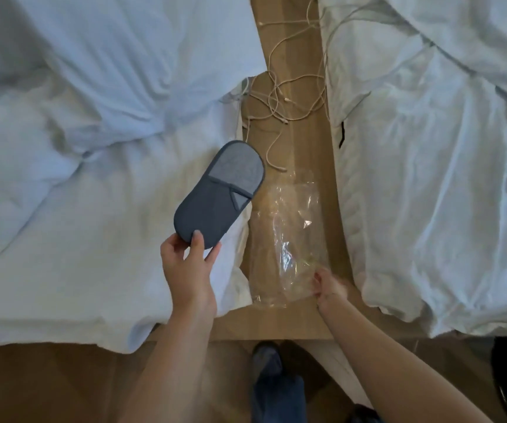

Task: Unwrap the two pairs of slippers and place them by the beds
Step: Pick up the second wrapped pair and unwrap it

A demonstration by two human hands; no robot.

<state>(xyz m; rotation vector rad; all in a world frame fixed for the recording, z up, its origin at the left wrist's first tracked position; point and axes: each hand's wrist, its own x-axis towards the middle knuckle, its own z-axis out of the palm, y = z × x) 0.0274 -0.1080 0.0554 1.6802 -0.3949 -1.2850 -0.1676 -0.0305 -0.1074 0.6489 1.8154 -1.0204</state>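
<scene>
- The left hand point(186, 264) grips a dark blue slipper point(220, 193) by one end, thumb on top and fingers underneath, holding it flat above the edge of the left bed point(63, 209).
- The slipper is folded flat; it may be a pair pressed together, though that cannot be told for sure. Its far end shows a lighter grey-blue lining.
- The right hand point(328, 285) is blurred, low over the wooden floor point(301, 322) between the beds. Its fingers appear pinched on the near corner of a clear plastic bag point(286, 239), but the blur leaves the grip uncertain.
- The bag looks empty and crumpled, and spreads out above the floor strip, just beside the left bed's hanging sheet.
- A tangle of pale cables point(279, 99) lies on the floor further up the gap, one end reaching close to the bag.
- The right bed point(429, 178) is covered in rumpled white bedding, as is the left one.
- At the bottom edge, a foot in a bluish slipper point(266, 358) stands on the floor below the person.
</scene>
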